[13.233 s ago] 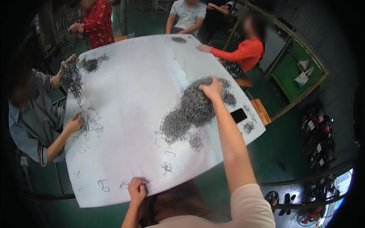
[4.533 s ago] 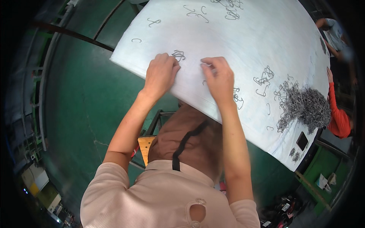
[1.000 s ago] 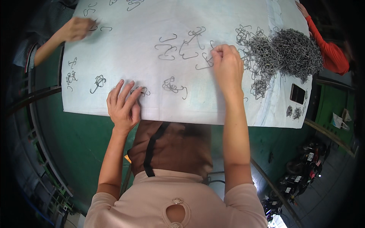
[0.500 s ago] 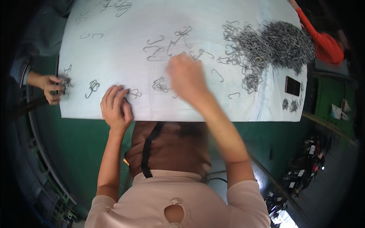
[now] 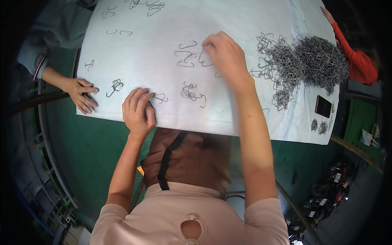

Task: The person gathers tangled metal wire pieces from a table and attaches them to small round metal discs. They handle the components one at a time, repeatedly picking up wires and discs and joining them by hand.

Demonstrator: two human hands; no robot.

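My right hand (image 5: pixel 226 55) reaches over the middle of the table, fingers pinched at a thin dark wire hook (image 5: pixel 203 59). A few loose hooks (image 5: pixel 186 54) lie just left of it. Lower left, my left hand (image 5: pixel 139 112) rests near the table's front edge with curled fingers. Several wire hooks (image 5: pixel 160 97) stick out beside its fingertips; how many are beneath is hidden. Between my hands lies a small cluster of hooks (image 5: pixel 189 90), with one hook (image 5: pixel 203 101) at its right side.
A large heap of hooks (image 5: pixel 320 61) covers the table's right side. Near it lie a dark phone (image 5: pixel 323 106) and small dark bunches (image 5: pixel 322 127). At left, a co-worker's hand (image 5: pixel 83 94) lies beside a small hook bunch (image 5: pixel 116 86). A red-sleeved arm (image 5: pixel 347 49) is far right.
My right hand has moved up and away from the cluster, and fewer hooks lie around it. The co-worker's left-side hand now lies flatter, and the bunch by it is gone. The view has shifted.
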